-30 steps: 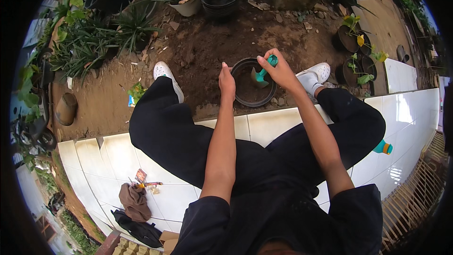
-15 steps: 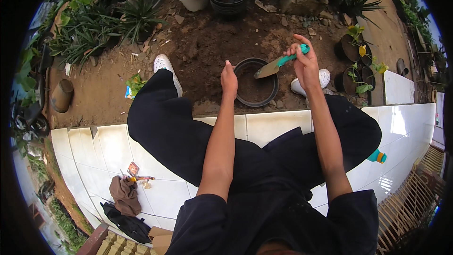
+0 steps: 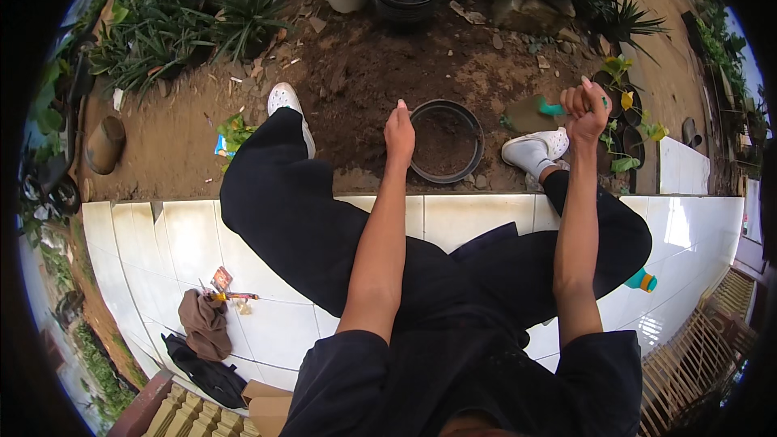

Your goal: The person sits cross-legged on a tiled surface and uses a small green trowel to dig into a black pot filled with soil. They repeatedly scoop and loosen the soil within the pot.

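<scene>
At the left rim of a shallow black pot with soil in it is my left hand, thumb upward; its other fingers are mostly hidden, so I cannot tell whether it grips the rim. My right hand is closed round the green handle of a trowel, held to the right of the pot, above my shoe. The trowel's broad blade points left, toward the pot. Loose dark soil lies around the pot.
Stacked black pots, a white planter and leafy plants border the dirt. Potted seedlings stand at the right. On the white tiles lie a brown cloth, a black bag and a teal bottle.
The trowel was inside the pot; my right hand has lifted it out and carried it rightward. My left hand has stayed beside the pot's rim.
</scene>
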The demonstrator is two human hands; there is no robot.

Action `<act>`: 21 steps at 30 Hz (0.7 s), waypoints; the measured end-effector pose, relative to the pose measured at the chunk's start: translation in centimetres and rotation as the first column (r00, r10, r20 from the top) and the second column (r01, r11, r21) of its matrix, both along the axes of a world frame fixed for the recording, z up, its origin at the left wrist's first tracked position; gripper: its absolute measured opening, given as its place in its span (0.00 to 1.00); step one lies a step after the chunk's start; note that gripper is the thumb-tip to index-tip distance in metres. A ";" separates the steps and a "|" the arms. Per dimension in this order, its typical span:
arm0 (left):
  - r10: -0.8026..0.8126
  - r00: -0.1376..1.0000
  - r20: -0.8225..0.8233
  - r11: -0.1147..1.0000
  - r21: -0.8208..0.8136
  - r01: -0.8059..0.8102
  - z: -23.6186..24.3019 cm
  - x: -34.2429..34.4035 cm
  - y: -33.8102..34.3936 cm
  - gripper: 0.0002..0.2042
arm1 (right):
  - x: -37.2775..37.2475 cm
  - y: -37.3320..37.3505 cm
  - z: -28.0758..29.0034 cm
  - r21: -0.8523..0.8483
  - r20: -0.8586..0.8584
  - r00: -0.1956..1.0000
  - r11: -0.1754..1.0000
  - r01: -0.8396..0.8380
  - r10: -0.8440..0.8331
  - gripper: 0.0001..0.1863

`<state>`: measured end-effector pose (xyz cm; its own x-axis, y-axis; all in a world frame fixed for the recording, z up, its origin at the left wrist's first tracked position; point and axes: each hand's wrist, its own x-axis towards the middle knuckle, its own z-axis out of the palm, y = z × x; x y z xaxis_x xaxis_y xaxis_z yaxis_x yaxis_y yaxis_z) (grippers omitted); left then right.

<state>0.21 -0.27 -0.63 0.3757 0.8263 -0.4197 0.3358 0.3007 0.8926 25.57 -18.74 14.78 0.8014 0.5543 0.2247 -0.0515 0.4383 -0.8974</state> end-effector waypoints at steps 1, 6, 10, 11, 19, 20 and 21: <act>0.001 1.000 0.001 1.000 0.003 -0.001 0.0 -0.1 0.0 0.30 | 0.2 -0.2 0.7 -0.058 0.113 0.993 0.997 0.040 -0.034 0.23; -0.003 1.000 -0.027 1.000 -0.002 0.002 0.1 0.0 0.2 0.30 | -1.4 -0.1 4.4 0.040 0.022 0.999 0.998 -0.047 0.046 0.21; 0.023 0.999 -0.025 0.999 0.041 -0.022 -0.4 -0.2 0.1 0.29 | -6.2 2.7 3.4 0.028 0.011 0.976 0.975 -0.220 0.219 0.23; 0.017 1.000 -0.026 0.999 0.031 -0.016 -0.3 -0.2 0.1 0.29 | -7.2 3.2 2.9 0.002 -0.002 0.964 0.964 -0.264 0.264 0.24; -0.002 1.000 -0.003 1.000 0.018 0.002 -0.3 -0.1 0.1 0.29 | -9.8 5.3 0.0 -0.206 0.320 0.921 0.965 -0.160 0.221 0.21; 0.006 1.000 0.002 1.000 0.016 -0.006 -0.5 -0.3 0.1 0.29 | -9.9 5.3 0.5 -0.225 0.289 0.924 0.956 -0.190 0.251 0.21; 0.013 1.000 0.012 1.000 0.016 -0.013 -0.7 -0.2 0.1 0.28 | -10.0 5.4 0.9 -0.243 0.262 0.924 0.946 -0.217 0.279 0.21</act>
<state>-0.03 -0.16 -1.32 0.3699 0.8377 -0.4017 0.3213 0.2904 0.9014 15.61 -13.38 15.66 0.5491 0.7855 0.2855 0.1407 0.2498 -0.9580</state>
